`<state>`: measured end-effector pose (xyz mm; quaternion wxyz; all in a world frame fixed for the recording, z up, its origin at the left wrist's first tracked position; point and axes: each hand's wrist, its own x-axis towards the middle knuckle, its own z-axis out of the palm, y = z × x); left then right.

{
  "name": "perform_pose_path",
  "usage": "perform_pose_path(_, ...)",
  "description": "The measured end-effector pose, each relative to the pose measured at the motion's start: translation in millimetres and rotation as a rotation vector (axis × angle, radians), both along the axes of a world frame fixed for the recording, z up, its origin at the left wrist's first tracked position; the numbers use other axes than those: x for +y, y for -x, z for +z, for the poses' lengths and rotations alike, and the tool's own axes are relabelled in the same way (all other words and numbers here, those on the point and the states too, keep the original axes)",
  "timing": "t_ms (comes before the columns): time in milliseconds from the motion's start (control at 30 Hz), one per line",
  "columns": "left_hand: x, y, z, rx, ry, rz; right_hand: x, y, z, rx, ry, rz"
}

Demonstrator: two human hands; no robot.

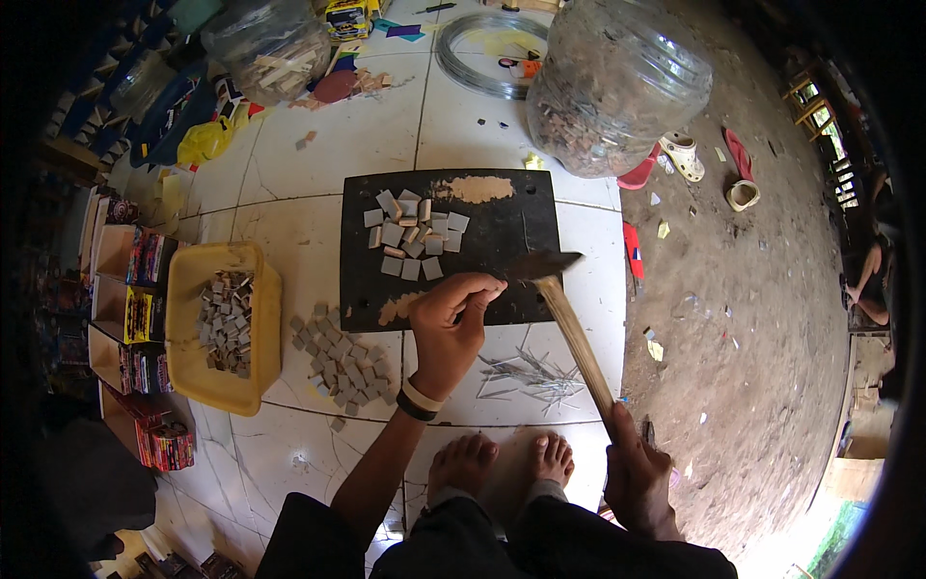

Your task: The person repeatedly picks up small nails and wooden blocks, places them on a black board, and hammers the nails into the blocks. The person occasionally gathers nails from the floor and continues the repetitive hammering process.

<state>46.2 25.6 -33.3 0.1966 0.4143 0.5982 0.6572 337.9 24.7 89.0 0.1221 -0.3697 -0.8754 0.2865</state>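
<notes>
My right hand [639,475] is closed around the wooden handle of a hammer [582,349], whose dark metal head lies low over the right part of a black board [526,227]. Beside that head, my left hand [451,323] pinches thumb and forefinger together above the board; whatever sits between the fingertips is too small to make out. Several small grey-faced square wooden pieces [415,234] lie loosely heaped on the board's left half. A scatter of thin nails [532,378] rests on the white tiles between my left wrist and the hammer handle.
More grey squares [344,359] are piled left of my wrist, beside a yellow tub [271,333] of similar pieces. A big clear plastic jar [617,92] and wire coil [446,60] stand beyond the board. Coloured boxes [145,314] line the left. Sandals [683,157] lie on the dirt ground at right.
</notes>
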Motion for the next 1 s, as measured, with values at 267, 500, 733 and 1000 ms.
perform_pose_path(267,-2,0,3,0.032,0.029,0.013,3,-2,7,-0.110,0.054,0.018)
perform_pose_path(500,-10,3,7,-0.065,0.059,-0.019,11,-2,9,-0.134,0.103,-0.013)
perform_pose_path(733,-131,127,60,0.448,0.261,0.516,22,-9,-7,0.038,0.368,-0.324)
perform_pose_path(1000,-95,116,58,0.901,0.338,0.508,36,10,-15,0.310,0.727,-0.447)
